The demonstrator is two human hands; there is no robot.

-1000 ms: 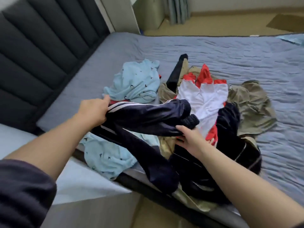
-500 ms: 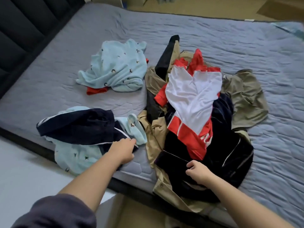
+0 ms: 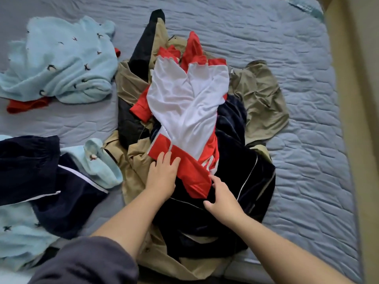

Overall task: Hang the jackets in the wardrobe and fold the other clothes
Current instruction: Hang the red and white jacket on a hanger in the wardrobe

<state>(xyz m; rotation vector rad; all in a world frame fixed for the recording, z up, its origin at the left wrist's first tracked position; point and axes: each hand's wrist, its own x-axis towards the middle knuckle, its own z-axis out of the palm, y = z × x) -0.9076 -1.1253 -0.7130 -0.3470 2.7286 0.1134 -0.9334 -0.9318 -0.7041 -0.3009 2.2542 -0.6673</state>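
**Item in hand:** red-and-white jacket point(image 3: 184, 103), topmost on the heap at the middle of the bed point(image 3: 297, 58). It lies over a dark navy garment with white piping point(image 3: 235, 201) and a tan garment point(image 3: 260, 95).

**My left hand** point(image 3: 162, 177): fingers straight, flat on the red hem just beside the zip.

**My right hand** point(image 3: 223, 195): at the hem's lower corner, fingertips touching the red cloth. I cannot tell whether they pinch it.

**Lying apart, to the left:** a navy striped garment point(image 3: 41, 167) and a pale blue bird-print piece point(image 3: 61, 64).

**Step, as I judge it:** taking up this jacket for the wardrobe.

**Next move calls for:** a firm hold on both sides, then a lift clear of the heap without dragging the layers beneath.
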